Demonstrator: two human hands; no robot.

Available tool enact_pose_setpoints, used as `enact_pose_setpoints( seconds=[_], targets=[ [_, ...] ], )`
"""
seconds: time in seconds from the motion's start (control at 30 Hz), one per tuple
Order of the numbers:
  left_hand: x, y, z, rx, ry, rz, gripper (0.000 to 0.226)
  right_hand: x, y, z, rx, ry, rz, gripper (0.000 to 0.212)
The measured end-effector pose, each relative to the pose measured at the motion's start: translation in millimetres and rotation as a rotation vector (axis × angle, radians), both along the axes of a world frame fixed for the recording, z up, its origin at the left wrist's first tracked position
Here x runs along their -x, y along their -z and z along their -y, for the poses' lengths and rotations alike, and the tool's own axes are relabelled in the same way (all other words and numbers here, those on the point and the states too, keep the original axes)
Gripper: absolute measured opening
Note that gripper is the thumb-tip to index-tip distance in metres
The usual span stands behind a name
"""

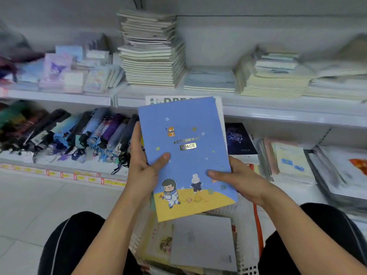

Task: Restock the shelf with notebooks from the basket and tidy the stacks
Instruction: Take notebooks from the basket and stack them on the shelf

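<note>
Notebooks are mid-transfer: a thin blue-and-yellow paper notebook with an astronaut cartoon and "SPACE" on its cover (186, 155) is held up over the white perforated plastic basket (246, 268), in front of the white metal upper shelf (278, 112). At least one more pale notebook (219, 108) sits behind it in the same hold. The left hand (143, 165) grips the left edge, thumb on the cover and fingers (137, 135) wrapped behind; the right hand (240, 179) holds the lower right edge the same way, thumb on top.

Judging by what shows, the restocking is partway through. The upper shelf already carries a tall cream stack of notebooks (151, 50), leaning and uneven, a low grey-blue stack (210, 80) and a ragged pale-yellow stack (272, 80), so tidying remains. The basket below, between the person's knees, holds more stock, including a grey-covered notebook (204, 241), so several trips look to be left.
</note>
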State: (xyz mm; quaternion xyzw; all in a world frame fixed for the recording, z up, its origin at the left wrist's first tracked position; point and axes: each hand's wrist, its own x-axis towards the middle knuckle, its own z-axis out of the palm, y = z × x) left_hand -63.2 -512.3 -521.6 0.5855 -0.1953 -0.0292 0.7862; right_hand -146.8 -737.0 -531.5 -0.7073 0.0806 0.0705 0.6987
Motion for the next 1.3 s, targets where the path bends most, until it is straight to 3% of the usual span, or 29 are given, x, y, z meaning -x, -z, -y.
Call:
enact_pose_setpoints(
  seconds=[0.07, 0.17, 0.23, 0.33, 0.37, 0.47, 0.63, 0.77, 0.9, 1.0, 1.13, 1.3],
  targets=[
    [-11.0, -21.3, 11.5, -0.001, -0.007, 0.055, 0.072, -8.2, -12.0, -4.1, -0.108, 0.079, 0.142, 0.045],
    [-42.8, -57.0, 34.3, 0.0, -0.031, 0.041, 0.062, -24.6, -38.5, 0.6, -0.059, 0.299, 0.339, 0.039],
    [-69.9, -80.1, 51.1, -0.116, -0.009, 0.023, 0.056, -40.5, -58.3, 11.7, -0.043, 0.387, 0.391, 0.036],
    [-98.9, -104.0, 71.6, -0.451, 0.123, -0.06, 0.045, -73.8, -90.3, 35.4, -0.094, 0.504, 0.34, 0.034],
    [-103.5, -107.1, 77.3, -0.484, 0.179, -0.118, 0.038, -87.4, -99.5, 45.9, -0.104, 0.544, 0.291, 0.034],
    [-116.5, -109.2, 95.5, -0.359, 0.225, -0.294, 0.02, -127.9, -122.8, 74.9, -0.09, 0.555, 0.123, 0.032],
    [-161.8, -98.0, 124.3, -0.304, 0.056, -0.401, 0.022, -171.2, -135.9, 85.6, -0.135, 0.557, -0.016, 0.018],
    [-188.8, -97.7, 135.9, -0.485, 0.168, -0.256, 0.046, -193.9, -131.3, 88.5, 0.004, 0.534, -0.01, 0.057],
    [-225.8, -104.2, 150.1, -0.936, 0.084, -0.009, 0.054, -206.3, -126.8, 94.3, 0.351, 0.507, -0.085, 0.053],
    [-246.4, -100.7, 162.9, -1.151, -0.041, 0.1, 0.066, -215.7, -120.6, 97.8, 0.612, 0.48, -0.114, 0.056],
    [-254.1, -92.2, 168.9, -1.205, -0.201, 0.231, 0.058, -229.0, -111.3, 105.7, 0.839, 0.495, -0.121, 0.029],
    [-269.3, -75.8, 176.4, -1.201, -0.231, 0.302, 0.05, -239.5, -94.4, 116.0, 0.939, 0.608, -0.097, 0.033]
  ],
)
